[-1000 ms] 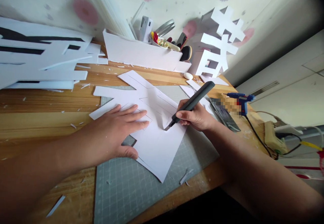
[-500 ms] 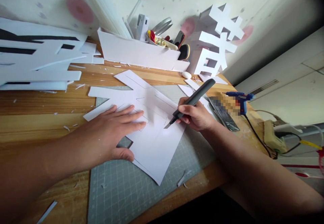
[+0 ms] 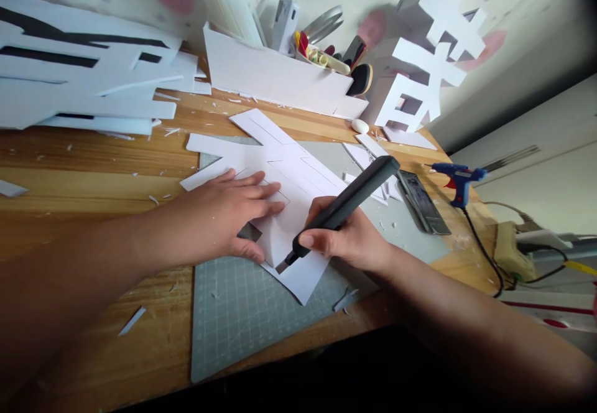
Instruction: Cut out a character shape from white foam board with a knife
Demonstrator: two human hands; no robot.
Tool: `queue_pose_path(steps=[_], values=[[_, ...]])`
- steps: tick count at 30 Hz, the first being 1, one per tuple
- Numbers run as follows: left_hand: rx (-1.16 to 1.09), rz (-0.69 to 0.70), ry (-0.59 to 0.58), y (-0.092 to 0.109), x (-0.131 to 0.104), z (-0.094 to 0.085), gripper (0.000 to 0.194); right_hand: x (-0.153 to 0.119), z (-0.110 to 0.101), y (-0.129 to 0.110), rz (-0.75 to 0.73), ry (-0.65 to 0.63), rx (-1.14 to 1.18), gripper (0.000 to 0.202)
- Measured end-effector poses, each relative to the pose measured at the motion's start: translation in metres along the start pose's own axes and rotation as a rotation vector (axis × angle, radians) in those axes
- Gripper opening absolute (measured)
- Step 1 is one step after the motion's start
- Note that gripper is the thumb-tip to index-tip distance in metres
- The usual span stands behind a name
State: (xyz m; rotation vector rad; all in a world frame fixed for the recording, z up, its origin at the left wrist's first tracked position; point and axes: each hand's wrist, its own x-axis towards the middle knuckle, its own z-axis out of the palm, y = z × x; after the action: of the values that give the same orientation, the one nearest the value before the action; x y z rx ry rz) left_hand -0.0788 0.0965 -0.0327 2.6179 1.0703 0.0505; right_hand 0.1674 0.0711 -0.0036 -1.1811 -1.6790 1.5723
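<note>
A white foam sheet (image 3: 298, 176) with thin drawn lines and a cut outline lies on the grey-green gridded cutting mat (image 3: 233, 320). My left hand (image 3: 237, 208) rests flat on the sheet's left part, fingers spread, its thumb near the lower left edge. In my right hand (image 3: 342, 232) is a dark grey utility knife (image 3: 352, 198), gripped between thumb and fingers. The knife slants down to the left, and its blade tip meets the sheet near the lower edge, just right of my left thumb.
Cut white sheets (image 3: 84, 77) are stacked at the left. Behind stand a white organizer box (image 3: 275, 80) with tools and a white character-shaped structure (image 3: 410, 89). A phone (image 3: 424, 204), a blue glue gun (image 3: 459, 180) and a power strip (image 3: 510, 254) are at the right.
The knife in my right hand has moved down and left across the sheet, towards my left thumb. My left hand stays on the sheet. The camera view has shifted, moving the scene right and up.
</note>
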Motion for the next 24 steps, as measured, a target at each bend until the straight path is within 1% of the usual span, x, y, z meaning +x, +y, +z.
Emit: queue_pose_path(steps=[3,13,24], values=[[0.029,-0.003,-0.020,0.0025,0.0003,-0.0031,0.085,-0.0010,0.0013,-0.0001,-0.006,0.009,-0.006,0.045],[0.022,0.011,0.001,0.0047,-0.0002,-0.0034,0.084,-0.0023,0.0020,-0.0005,-0.012,0.010,-0.023,0.043],[0.023,-0.019,-0.041,0.0100,0.0004,-0.0103,0.084,-0.0033,0.0036,0.0008,-0.014,0.022,-0.010,0.042]])
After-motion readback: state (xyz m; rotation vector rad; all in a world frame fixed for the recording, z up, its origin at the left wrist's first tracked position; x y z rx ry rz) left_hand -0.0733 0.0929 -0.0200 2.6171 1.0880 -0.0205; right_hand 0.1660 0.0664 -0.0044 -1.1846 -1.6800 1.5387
